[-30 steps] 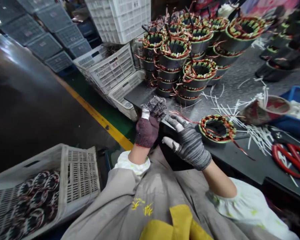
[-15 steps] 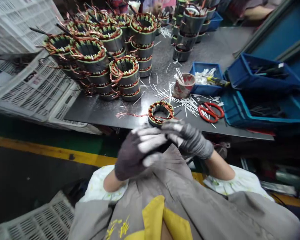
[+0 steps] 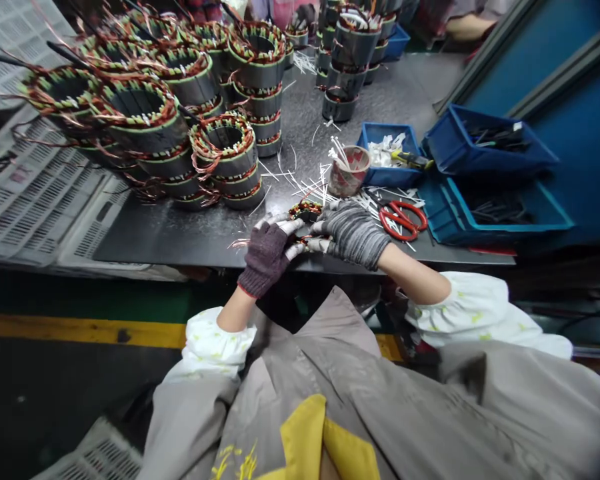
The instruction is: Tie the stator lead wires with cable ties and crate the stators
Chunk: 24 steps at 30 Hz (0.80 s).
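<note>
The left hand [image 3: 267, 252], in a maroon glove, and the right hand [image 3: 356, 233], grey-striped, curl part-closed at the table's [image 3: 145, 233] near edge, holding opposite sides of a copper-wound stator [image 3: 305, 211]. It lies between them, neither nearer, opening seemingly upward. Red-handled scissors [image 3: 404, 219] lie rightward; stacked stators [image 3: 237, 167] stand beyond, left.

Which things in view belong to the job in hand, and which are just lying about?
In the job:
- copper-wound ring, between left hand and right hand
- probably the stacked rings, similar in look

Apparently lying about, untouched:
- red-handled scissors
- loose white strips
- tub
</note>
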Tool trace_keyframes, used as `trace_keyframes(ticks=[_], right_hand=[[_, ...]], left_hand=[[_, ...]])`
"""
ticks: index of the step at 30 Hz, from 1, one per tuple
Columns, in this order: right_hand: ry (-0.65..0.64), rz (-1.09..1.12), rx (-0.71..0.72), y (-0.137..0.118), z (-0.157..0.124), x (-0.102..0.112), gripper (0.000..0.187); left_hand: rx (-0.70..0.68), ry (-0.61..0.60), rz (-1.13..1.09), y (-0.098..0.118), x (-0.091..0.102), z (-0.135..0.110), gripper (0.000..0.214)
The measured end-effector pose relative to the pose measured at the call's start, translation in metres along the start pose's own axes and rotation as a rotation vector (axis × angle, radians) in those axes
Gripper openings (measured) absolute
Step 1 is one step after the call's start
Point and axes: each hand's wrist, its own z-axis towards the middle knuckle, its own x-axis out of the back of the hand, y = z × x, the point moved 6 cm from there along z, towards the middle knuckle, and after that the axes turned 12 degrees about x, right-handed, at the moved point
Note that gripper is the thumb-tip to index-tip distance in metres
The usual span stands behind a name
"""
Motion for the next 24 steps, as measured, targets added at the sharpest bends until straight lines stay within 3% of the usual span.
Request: trace_keyframes(ticks=[4, 9, 11, 17, 19, 22, 24], right_hand=[[-0.051, 0.062, 0.003, -0.006, 0.012, 0.001, 0.052], [0.038, 0.45, 0.055, 0.003, 0.019, -0.01, 0.055], [0.114, 0.511, 0.085, 0.0, 0.017, -0.014, 0.054], [0.504, 0.335, 0.147, -0.006, -0.012, -0.018, 0.036], [0.717, 0.432, -0.015, 0.013, -0.023, -0.023, 0.035], [1.03, 0.851, -0.407, 0.051, -0.033, -0.05, 0.033], [1.117, 1.131, -0.508, 0.064, -0.027, -0.069, 0.034]], left_hand=[[0.0, 0.019, 0.016, 0.009, -0.001, -0.004, 0.051], [-0.038, 0.014, -0.07, 0.006, -0.004, 0.001, 0.052], [-0.056, -0.037, -0.11, 0.004, -0.007, 0.003, 0.052], [-0.073, -0.174, -0.091, 0.004, -0.009, 0.006, 0.037], [-0.098, -0.18, -0.082, 0.006, -0.007, 0.006, 0.032], [-0.111, -0.152, -0.064, 0.006, -0.005, 0.009, 0.029], [-0.112, -0.111, -0.032, 0.004, -0.003, 0.013, 0.03]])
